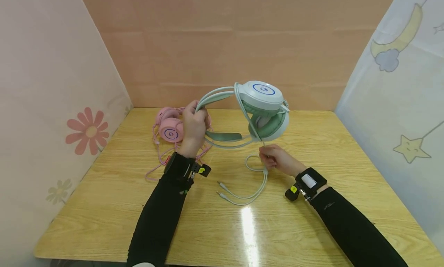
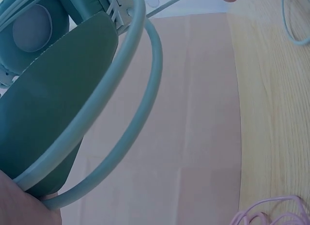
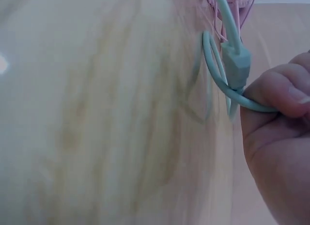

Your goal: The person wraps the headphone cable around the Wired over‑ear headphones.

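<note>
My left hand (image 1: pixel 195 122) grips the headband of white and green headphones (image 1: pixel 262 93), holding them raised over the table with the ear cups pointing right. In the left wrist view the green headband pad (image 2: pixel 58 94) and two thin pale bands rise out of the hand. Below the ear cups, my right hand (image 1: pixel 277 159) pinches the pale green cable (image 1: pixel 254 130). The cable's splitter (image 3: pixel 236 65) shows just beside the thumb in the right wrist view. From it, two ends with plugs (image 1: pixel 223 196) trail leftward over the table.
Pink headphones (image 1: pixel 171 130) with a tangled pink cord (image 1: pixel 151 178) lie on the wooden table (image 1: pixel 114 209), behind and left of my left hand. A plain backdrop (image 1: pixel 225 39) stands at the far edge, with patterned sheets on both sides.
</note>
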